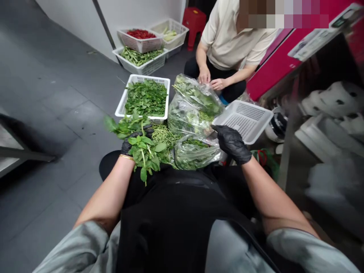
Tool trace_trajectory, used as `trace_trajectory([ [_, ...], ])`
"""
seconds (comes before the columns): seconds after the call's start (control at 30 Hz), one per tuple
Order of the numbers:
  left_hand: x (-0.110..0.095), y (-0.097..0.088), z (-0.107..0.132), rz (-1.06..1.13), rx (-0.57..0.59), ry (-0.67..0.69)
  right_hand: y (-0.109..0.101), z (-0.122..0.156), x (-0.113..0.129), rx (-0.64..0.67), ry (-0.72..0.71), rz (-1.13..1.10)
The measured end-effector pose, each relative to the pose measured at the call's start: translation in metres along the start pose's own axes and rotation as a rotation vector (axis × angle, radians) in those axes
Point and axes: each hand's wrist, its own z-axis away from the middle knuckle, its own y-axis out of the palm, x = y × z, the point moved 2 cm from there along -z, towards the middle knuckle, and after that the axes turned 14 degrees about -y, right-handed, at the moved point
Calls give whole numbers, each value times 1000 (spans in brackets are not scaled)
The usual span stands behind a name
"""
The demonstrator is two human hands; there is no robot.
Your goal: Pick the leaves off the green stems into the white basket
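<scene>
My left hand (129, 144), in a black glove, is closed around a bunch of leafy green stems (145, 148), whose leaves spill to both sides and hide part of the fingers. My right hand (231, 142), also gloved in black, is beside a clear plastic bag of greens (196, 153) and in front of a white basket (250, 117). Its index finger stretches out to the left; nothing shows in this hand, though the other fingers are partly hidden. Between my hands lies a heap of thin green stems (163, 138).
Picked leaves fill a white basket (121, 108) on the floor. Another person (236, 41) crouches opposite, both hands at a clear bag (196, 94). Behind stand stacked baskets with red peppers (142, 34) and green pods (139, 57), and a red stool (194, 22). A shelf (287, 151) stands right.
</scene>
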Motion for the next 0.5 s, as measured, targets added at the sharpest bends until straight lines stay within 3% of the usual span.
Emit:
trace_trajectory([
  [0.07,11,2,3,1,48,-36,6,-44,51,-107,-36,-355],
  [0.17,24,3,5,6,131,-33,32,-96,126,160,-39,-756],
  [0.23,30,1,6,-9,140,-50,54,-115,158,208,7,-861],
  [0.33,35,-2,7,-39,140,-72,83,-125,170,115,40,-942],
  [0.5,37,-6,7,-27,39,-141,100,-121,138,-17,140,-1279],
])
